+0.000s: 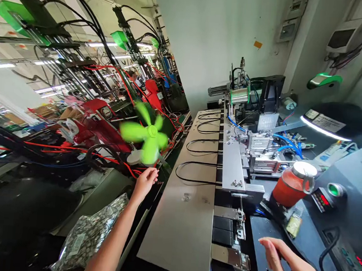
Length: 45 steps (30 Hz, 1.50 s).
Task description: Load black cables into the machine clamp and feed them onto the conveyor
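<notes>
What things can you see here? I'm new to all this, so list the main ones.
Plate: 1, pale grey, centre.
Looped cables: at least 4, black, on the plate.
Bench machine: 1, mostly silver and black, right of the plate.
Spool: 1, silver and green, on that machine.
Bottle: 1, orange-red, white lid, right.
Lamp: 1, black, lit edge, upper right.
Fan: 1, lime green, left of the plate.
Red machines: at least 2, left background.
Bag: 1, silvery, lower left.
Hands: 2, bare; left hand near the fan, right hand lower right.
</notes>
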Each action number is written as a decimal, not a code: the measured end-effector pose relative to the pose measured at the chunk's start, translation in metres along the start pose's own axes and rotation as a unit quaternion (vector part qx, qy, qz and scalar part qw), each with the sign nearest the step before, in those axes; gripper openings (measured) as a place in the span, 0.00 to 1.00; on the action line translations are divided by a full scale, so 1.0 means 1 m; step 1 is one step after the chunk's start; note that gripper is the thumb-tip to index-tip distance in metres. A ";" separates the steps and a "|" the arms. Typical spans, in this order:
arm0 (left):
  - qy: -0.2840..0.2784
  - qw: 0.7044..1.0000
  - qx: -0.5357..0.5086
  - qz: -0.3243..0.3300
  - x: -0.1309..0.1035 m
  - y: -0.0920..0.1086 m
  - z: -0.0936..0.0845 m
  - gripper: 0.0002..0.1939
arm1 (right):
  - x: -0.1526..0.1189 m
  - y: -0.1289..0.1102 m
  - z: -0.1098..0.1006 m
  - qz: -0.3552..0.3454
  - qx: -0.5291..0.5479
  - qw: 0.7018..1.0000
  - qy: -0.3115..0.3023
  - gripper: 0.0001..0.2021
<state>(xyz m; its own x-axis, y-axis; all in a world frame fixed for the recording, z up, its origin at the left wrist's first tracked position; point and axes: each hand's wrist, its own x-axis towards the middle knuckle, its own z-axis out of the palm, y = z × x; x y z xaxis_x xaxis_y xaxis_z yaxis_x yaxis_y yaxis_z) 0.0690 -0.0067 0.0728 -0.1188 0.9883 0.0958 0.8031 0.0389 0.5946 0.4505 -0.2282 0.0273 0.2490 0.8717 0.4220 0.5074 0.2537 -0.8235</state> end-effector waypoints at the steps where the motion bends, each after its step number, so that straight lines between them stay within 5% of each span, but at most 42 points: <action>1: -0.006 0.999 -0.034 0.025 -0.003 0.019 0.004 0.27 | 0.002 -0.003 0.001 0.004 0.011 1.000 -0.002 0.11; 4: -0.079 0.985 -0.113 0.102 -0.025 0.088 0.020 0.26 | 0.011 -0.017 0.005 0.018 0.041 0.999 -0.020 0.11; 7: -0.265 0.927 -0.151 0.219 -0.066 0.155 0.037 0.18 | 0.020 -0.033 0.011 0.051 0.075 0.995 -0.041 0.12; 11: -0.369 0.860 -0.138 0.324 -0.113 0.194 0.061 0.13 | 0.022 -0.042 0.023 0.107 0.131 0.985 0.036 0.08; 14: -0.353 0.848 -0.142 0.369 -0.123 0.188 0.080 0.12 | 0.018 -0.040 0.030 0.126 0.137 0.979 0.081 0.09; 18: -0.332 0.829 -0.116 0.436 -0.119 0.173 0.088 0.10 | 0.013 -0.040 0.027 0.119 0.106 0.986 0.051 0.10; 21: -0.385 0.798 -0.072 0.458 -0.115 0.171 0.079 0.10 | 0.016 -0.039 0.015 0.129 0.125 0.982 -0.054 0.11; 25: -0.461 0.762 -0.044 0.452 -0.114 0.175 0.071 0.10 | 0.024 -0.033 0.005 0.162 0.197 0.942 -0.219 0.12; 27: -0.451 0.779 -0.065 0.431 -0.114 0.175 0.073 0.10 | 0.026 -0.032 0.008 0.174 0.219 0.940 -0.196 0.11; 30: -0.401 0.829 -0.123 0.369 -0.117 0.174 0.080 0.11 | 0.025 -0.034 0.020 0.161 0.200 0.965 -0.060 0.11; 35: -0.359 0.863 -0.204 0.292 -0.128 0.170 0.089 0.12 | 0.015 -0.039 0.045 0.053 0.114 0.985 0.121 0.08; 40: -0.353 0.867 -0.212 0.279 -0.133 0.168 0.090 0.13 | 0.011 -0.037 0.056 0.041 0.072 0.985 0.150 0.11; 45: -0.337 0.883 -0.121 0.304 -0.124 0.168 0.094 0.14 | 0.016 -0.025 0.050 0.106 0.076 0.989 0.062 0.14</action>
<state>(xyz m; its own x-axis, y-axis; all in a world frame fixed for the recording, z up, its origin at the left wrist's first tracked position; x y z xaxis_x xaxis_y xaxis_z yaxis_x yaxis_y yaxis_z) 0.2733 -0.1086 0.0857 0.7309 0.6824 0.0079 0.4406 -0.4807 0.7582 0.4007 -0.2000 0.0360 0.4413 0.8561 0.2689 0.3054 0.1385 -0.9421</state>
